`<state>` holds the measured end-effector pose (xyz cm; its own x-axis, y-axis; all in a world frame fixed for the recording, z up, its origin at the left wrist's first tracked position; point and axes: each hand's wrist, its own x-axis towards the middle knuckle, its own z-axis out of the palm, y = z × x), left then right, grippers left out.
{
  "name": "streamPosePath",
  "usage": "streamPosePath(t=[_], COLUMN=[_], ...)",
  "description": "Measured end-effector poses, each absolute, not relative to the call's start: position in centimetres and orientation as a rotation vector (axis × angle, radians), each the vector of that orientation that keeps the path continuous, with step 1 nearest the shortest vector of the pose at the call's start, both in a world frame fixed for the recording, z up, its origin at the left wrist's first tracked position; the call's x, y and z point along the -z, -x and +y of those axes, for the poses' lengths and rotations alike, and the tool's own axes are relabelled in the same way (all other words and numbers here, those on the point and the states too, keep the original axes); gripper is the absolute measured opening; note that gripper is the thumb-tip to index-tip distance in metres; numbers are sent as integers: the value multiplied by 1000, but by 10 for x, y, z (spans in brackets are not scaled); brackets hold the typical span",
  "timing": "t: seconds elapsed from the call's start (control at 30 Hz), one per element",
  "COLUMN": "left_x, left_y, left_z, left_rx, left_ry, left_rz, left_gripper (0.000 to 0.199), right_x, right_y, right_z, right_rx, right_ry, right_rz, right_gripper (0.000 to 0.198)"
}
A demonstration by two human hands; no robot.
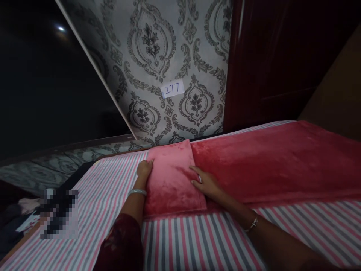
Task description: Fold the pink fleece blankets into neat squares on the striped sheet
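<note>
A red plush blanket point(270, 162) lies spread in a long strip, with its left end folded over into a lighter pink flap point(172, 177). At the flap's left fold is my left hand point(144, 169), its fingers curled in on the blanket's edge. My right hand point(208, 183) rests on the flap's right edge, thumb and forefinger apart and touching the cloth. Some of its other fingers are hidden beneath the hand. A ring shows on my right hand, and each wrist wears a bracelet.
Under the blanket is a bed with a striped sheet point(180, 244). Behind it stand a patterned wall point(175, 49) with a paper label point(172, 88) reading 277, a large dark screen point(56, 82) and a dark red panel point(270, 67). A pixelated patch covers something at the lower left.
</note>
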<state>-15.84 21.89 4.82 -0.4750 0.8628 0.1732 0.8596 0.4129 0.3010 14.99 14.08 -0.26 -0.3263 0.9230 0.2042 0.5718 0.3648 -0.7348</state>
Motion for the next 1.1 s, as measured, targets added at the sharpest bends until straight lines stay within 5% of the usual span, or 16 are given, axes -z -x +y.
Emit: streamPosePath(t=[0.13, 0.27, 0.57, 1.1], left_x=[-65, -73, -38, -43], left_y=[138, 86, 16, 25], left_z=[222, 253, 324, 322], left_rx=[-512, -332, -74, -228], left_ry=[-1759, -2316, -2554, -2375], left_rz=[2666, 2210, 1722, 1716], left_gripper=[58, 55, 58, 58], right_x=[-7, -24, -13, -15], right_y=[-149, -147, -141, -142], right_z=[132, 117, 107, 108], right_rx=[-486, -236, -607, -614], right_ry=[1333, 1234, 1025, 1055], right_rz=[-2057, -2153, -2490, -2540], right_gripper=[58, 57, 71, 69])
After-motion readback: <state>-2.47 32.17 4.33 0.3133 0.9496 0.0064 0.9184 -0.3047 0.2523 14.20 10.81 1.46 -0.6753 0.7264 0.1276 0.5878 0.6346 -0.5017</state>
